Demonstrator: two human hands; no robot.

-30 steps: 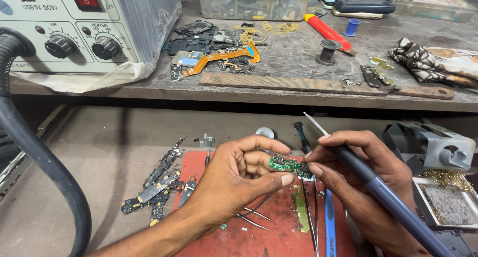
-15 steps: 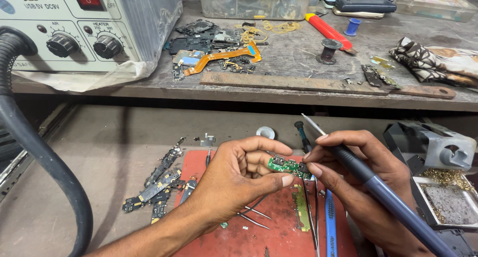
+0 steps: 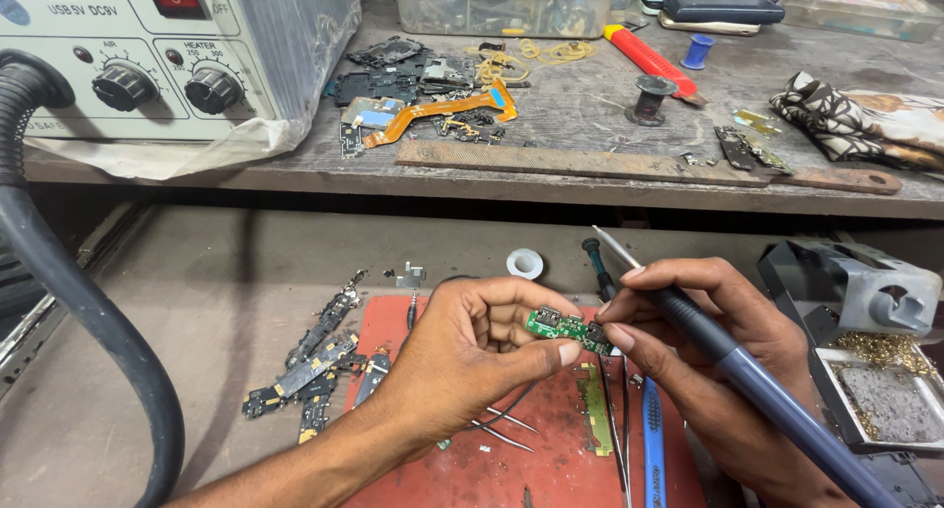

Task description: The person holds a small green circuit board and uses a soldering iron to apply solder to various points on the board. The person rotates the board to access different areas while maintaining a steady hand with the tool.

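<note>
My left hand point(image 3: 482, 346) pinches a small green circuit board point(image 3: 562, 326) between thumb and fingers, just above a red work mat point(image 3: 511, 459). My right hand point(image 3: 703, 356) grips a blue-handled soldering iron point(image 3: 767, 395) like a pen. Its metal tip point(image 3: 612, 244) points up and away from the board, while my right fingertips touch the board's right end. Tweezers point(image 3: 506, 429) lie on the mat under my left hand.
Phone board pieces point(image 3: 315, 360) lie left of the mat. A hot-air station point(image 3: 167, 56) with a black hose point(image 3: 88, 311) stands at far left. An iron stand with sponge tray point(image 3: 875, 370) sits right. The upper shelf holds flex cables point(image 3: 442, 110), a file point(image 3: 580, 162), a cloth point(image 3: 865, 115).
Both hands have stayed almost still, holding the board and iron in the same place; only slight finger shifts.
</note>
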